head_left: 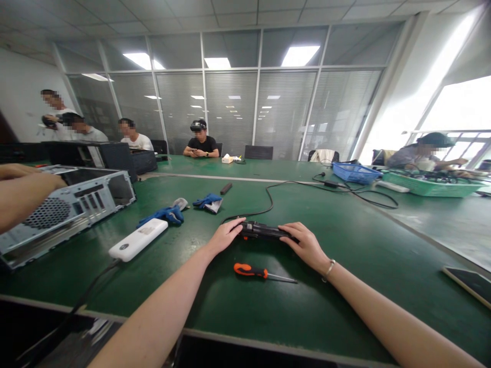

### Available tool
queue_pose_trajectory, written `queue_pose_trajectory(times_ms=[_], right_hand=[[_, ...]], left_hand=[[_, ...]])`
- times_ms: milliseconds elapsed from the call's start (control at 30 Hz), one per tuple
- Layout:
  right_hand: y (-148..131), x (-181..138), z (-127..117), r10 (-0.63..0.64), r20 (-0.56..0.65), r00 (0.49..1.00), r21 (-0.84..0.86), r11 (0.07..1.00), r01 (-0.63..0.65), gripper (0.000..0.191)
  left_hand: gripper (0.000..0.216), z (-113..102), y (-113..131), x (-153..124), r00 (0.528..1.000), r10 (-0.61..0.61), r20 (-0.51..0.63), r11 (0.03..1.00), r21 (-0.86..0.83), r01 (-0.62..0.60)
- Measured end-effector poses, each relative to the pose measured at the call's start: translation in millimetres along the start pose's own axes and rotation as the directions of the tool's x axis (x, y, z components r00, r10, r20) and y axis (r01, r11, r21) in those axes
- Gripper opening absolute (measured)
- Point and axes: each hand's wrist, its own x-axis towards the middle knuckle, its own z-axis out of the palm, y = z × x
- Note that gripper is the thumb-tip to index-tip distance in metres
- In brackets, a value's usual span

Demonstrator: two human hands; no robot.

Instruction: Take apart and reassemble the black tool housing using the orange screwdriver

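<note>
A long black device point(264, 230) with a small orange spot at its lower left lies across the green table in front of me. My left hand point(226, 236) holds its left end, the fingers reaching over the top. My right hand point(305, 243) grips the right end, thumb in front and fingers above. Both ends of the device are partly hidden by my hands. Nearer to me lies a screwdriver point(251, 271) with an orange and black handle, its shaft pointing right. A black cable point(270, 197) runs behind my left hand; whether it joins the device I cannot tell.
To the left lie a white power strip point(138, 239) and blue-grey gloves point(164, 214). Another person's arm point(26, 191) reaches over an open computer case point(69, 209). A blue basket point(356, 174) and a green basket point(433, 188) stand right, a phone-like slab point(470, 283) nearer. Several people sit around.
</note>
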Motion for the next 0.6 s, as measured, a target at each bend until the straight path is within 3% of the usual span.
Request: queue_pose_trajectory(times_ms=[600], right_hand=[[-0.6,5.0,7.4,-0.002,0.063,0.998,-0.088,0.996,0.007,0.032]], left_hand=[[0.033,7.4,-6.5,6.5,0.999,0.038,-0.018,0.988,0.153,-0.035]])
